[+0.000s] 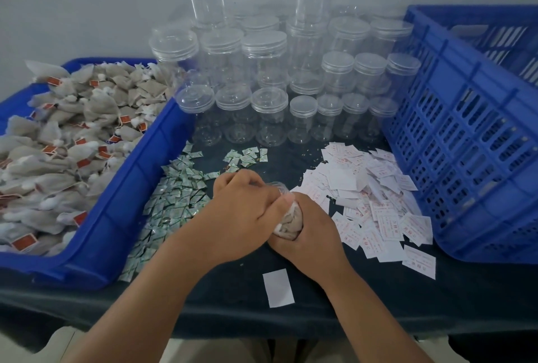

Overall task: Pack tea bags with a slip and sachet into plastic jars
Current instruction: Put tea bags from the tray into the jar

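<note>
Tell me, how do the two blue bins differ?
The left bin has solid, low walls; the right bin has slotted, taller ones. The left bin is heaped with tea bags; the right bin's inside is mostly out of view. Both are blue plastic.

Held jar (286, 218): clear plastic, tilted, packed with beige tea bags, gripped between left hand (241, 214) and right hand (308, 234), front-middle of the table (233, 290).
Loose tea bags (67, 141): red-tagged, heaped at left edge.
Sachets (177, 196): green-white, scattered centre-left.
Slips (375, 199): white, red print, piled centre-right.
Lidded jars (267, 106): empty, upright, clustered along back edge.
</note>
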Tool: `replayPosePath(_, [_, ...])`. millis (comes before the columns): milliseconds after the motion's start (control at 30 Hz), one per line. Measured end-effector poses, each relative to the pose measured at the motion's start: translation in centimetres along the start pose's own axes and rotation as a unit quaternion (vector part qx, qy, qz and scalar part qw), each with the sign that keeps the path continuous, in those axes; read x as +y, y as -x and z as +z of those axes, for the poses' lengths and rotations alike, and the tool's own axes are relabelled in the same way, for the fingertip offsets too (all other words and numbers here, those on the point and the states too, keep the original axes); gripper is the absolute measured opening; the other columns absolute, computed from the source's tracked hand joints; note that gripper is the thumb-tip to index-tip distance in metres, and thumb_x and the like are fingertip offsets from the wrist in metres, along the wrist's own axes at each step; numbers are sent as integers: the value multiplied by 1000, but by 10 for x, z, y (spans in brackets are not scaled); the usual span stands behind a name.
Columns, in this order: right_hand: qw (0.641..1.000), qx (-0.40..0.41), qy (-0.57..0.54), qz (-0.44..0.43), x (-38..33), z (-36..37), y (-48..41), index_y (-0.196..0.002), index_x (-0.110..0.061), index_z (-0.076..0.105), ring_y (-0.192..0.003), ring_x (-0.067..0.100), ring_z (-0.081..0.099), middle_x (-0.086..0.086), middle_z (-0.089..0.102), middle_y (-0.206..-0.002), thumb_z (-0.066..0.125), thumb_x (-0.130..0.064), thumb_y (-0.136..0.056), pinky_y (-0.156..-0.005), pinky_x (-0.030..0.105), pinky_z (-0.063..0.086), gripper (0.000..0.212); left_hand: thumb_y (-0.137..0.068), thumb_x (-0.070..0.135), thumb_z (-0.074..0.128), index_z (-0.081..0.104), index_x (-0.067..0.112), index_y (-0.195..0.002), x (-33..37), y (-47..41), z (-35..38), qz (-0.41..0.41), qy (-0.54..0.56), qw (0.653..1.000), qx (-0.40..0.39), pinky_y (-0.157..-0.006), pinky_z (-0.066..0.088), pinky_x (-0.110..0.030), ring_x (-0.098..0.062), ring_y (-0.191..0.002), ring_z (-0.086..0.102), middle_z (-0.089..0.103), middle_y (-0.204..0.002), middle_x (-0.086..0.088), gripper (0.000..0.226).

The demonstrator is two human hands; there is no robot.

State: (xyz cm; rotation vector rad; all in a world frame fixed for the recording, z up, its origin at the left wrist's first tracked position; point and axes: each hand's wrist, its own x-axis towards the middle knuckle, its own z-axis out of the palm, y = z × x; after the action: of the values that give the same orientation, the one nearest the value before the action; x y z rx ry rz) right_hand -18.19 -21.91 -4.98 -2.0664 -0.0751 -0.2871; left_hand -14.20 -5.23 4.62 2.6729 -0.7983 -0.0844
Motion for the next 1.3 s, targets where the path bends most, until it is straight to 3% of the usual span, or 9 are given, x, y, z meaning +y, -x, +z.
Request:
replayPosePath(167, [999,16,-28,0,0,0,0,-117,-46,59,-100,6,72,-21,72,-109,85,-56,-74,-83,30,60,52,-106,64,20,64,38,-79,-13,2,5,23,72,997,-12,-118,14,-35,4,-124,38,65,-93,23,57])
replayPosePath(267, [998,39,-52,8,-1,-2,-1,-113,-54,55,-103,5,71,-24,72,-111,88,-57,-71,-82,17,55,53,-104,57,31,78,40,-98,-12,5,6,7,211,964,164,-104,31,-13,5,-122,51,69,-102,32,50])
replayPosePath(367, [998,41,-41,9,-2,-1,-1,-110,-55,55,-105,1,69,-28,70,-111,86,-61,-71,-82,12,51,51,-102,55,51,80,39,-85,-31,10,13,-127,324,869,352,-65,45,-12,2,-66,58,61,-62,18,38])
replayPosePath(533, [998,34,-44,19,1,0,-1,-110,-53,56,-105,1,69,-26,72,-111,87,-62,-70,-83,22,54,51,-91,44,77,77,26,-120,-89,28,41,-207,45,973,92,-91,49,-29,-9,-102,62,67,-111,12,34])
replayPosePath(733, [998,37,-43,18,0,0,-2,-108,-54,57,-103,-2,69,-28,71,-110,87,-60,-71,-80,7,48,49,-94,32,76,81,24,-100,-88,32,57,-157,24,966,203,-86,53,-36,-17,-94,65,70,-96,9,11])
replayPosePath(833, [998,37,-45,20,0,0,-2,-109,-52,57,-104,-1,69,-27,71,-111,87,-60,-70,-81,7,48,50,-89,50,78,80,30,-109,-80,23,58,-144,20,972,183,-91,52,-38,-14,-100,61,69,-105,11,28])
replayPosePath(1033, [998,43,-45,22,-1,-1,-2,-108,-51,56,-105,0,68,-27,71,-111,87,-60,-69,-82,8,49,50,-96,33,74,81,27,-99,-70,11,60,-94,-13,979,179,-85,52,-40,-20,-93,65,73,-99,9,10])
replayPosePath(1200, [998,44,-43,19,0,-2,-3,-109,-52,55,-106,0,67,-28,69,-113,88,-60,-70,-82,7,48,52,-101,36,66,75,38,-97,-50,15,33,-176,218,912,301,-64,44,-8,4,-79,66,73,-85,24,10])
replayPosePath(1300, [998,38,-51,5,1,-2,-3,-114,-54,56,-109,0,67,-29,69,-116,92,-51,-71,-85,8,48,56,-95,37,73,75,43,-95,-27,15,7,-103,275,905,308,-67,47,-7,3,-85,69,73,-92,27,6])
